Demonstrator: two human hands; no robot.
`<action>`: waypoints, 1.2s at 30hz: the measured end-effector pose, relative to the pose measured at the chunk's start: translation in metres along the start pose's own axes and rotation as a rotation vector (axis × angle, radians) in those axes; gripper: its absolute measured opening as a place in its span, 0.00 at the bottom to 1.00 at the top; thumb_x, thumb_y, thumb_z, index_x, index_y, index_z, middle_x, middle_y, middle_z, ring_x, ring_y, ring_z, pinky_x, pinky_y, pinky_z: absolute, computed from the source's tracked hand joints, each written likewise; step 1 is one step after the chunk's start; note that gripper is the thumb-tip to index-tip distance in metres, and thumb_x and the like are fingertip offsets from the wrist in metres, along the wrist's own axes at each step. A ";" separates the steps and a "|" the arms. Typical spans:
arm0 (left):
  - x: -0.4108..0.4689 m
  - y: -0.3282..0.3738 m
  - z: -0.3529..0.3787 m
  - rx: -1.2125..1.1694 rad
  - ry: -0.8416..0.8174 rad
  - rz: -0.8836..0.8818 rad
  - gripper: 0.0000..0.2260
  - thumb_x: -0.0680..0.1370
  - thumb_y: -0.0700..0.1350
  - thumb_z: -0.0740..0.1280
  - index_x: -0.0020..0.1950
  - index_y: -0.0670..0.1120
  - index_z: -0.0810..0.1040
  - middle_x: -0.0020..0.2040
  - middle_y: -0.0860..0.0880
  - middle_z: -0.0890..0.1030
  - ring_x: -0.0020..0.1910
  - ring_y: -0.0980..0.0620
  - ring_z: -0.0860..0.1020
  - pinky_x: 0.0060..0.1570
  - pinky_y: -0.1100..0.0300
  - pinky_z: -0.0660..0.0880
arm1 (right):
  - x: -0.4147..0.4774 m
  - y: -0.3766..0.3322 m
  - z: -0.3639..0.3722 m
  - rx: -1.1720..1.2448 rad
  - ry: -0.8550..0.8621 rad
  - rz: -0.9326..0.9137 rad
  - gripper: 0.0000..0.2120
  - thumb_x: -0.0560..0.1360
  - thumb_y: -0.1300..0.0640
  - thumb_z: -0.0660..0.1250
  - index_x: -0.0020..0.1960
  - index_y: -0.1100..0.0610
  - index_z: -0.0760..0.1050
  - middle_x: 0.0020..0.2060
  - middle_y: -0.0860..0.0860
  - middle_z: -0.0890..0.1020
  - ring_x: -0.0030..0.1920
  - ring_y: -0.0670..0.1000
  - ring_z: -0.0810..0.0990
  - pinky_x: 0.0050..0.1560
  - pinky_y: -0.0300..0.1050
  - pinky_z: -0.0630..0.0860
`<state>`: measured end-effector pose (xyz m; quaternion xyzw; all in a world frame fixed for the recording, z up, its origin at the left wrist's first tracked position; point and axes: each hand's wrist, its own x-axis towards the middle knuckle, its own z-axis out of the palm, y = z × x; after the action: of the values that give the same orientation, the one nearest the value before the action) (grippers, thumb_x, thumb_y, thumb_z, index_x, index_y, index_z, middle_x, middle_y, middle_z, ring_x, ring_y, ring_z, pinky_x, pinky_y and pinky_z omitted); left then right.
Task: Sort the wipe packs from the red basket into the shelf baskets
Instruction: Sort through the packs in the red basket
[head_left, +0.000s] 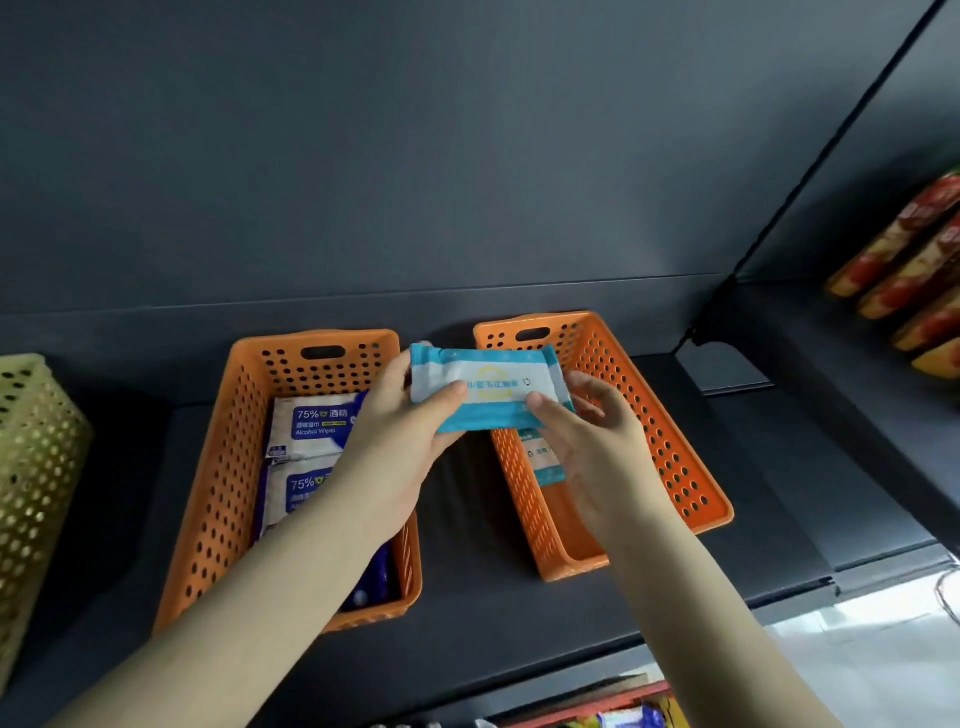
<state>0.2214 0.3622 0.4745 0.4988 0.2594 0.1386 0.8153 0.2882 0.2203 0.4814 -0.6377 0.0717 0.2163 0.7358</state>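
Pack (488, 387), teal and white, is held in the air above the gap between two orange baskets on the shelf (467, 519). Left grip (400, 431) pinches its left end, thumb on top; right grip (587, 436) pinches the right end the same way. I judge this two-ended hold is for reading the label and matching it. Right basket (670, 431), at 4 o'clock from the pack, holds a similar teal pack (540, 462), mostly hidden by the right grip. Left basket (228, 447), at 8 o'clock, holds blue alcohol packs (311, 426). At 6 o'clock a red edge (597, 709), perhaps the red basket, is cut off.
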 end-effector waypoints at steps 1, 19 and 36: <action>-0.001 0.000 -0.001 0.034 -0.003 -0.011 0.22 0.76 0.36 0.69 0.68 0.49 0.72 0.61 0.46 0.80 0.58 0.48 0.81 0.55 0.48 0.80 | 0.000 0.000 -0.001 0.090 0.002 0.040 0.18 0.70 0.61 0.75 0.58 0.57 0.74 0.53 0.56 0.84 0.52 0.51 0.85 0.53 0.52 0.82; 0.032 -0.019 0.021 0.559 -0.079 0.053 0.24 0.75 0.45 0.72 0.68 0.51 0.68 0.67 0.54 0.71 0.65 0.56 0.72 0.61 0.58 0.73 | 0.046 -0.014 -0.051 -0.057 -0.067 -0.062 0.07 0.78 0.61 0.67 0.55 0.60 0.78 0.44 0.56 0.85 0.40 0.50 0.84 0.44 0.51 0.81; 0.083 -0.030 0.019 0.551 -0.021 -0.125 0.13 0.77 0.35 0.68 0.59 0.44 0.73 0.46 0.47 0.76 0.39 0.55 0.78 0.39 0.55 0.82 | 0.107 0.023 -0.055 -1.525 -0.809 -0.158 0.14 0.76 0.55 0.70 0.61 0.50 0.78 0.57 0.44 0.80 0.53 0.42 0.77 0.54 0.37 0.75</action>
<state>0.2998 0.3741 0.4316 0.6861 0.3091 0.0068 0.6586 0.3837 0.1934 0.4098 -0.8342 -0.4048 0.3637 0.0894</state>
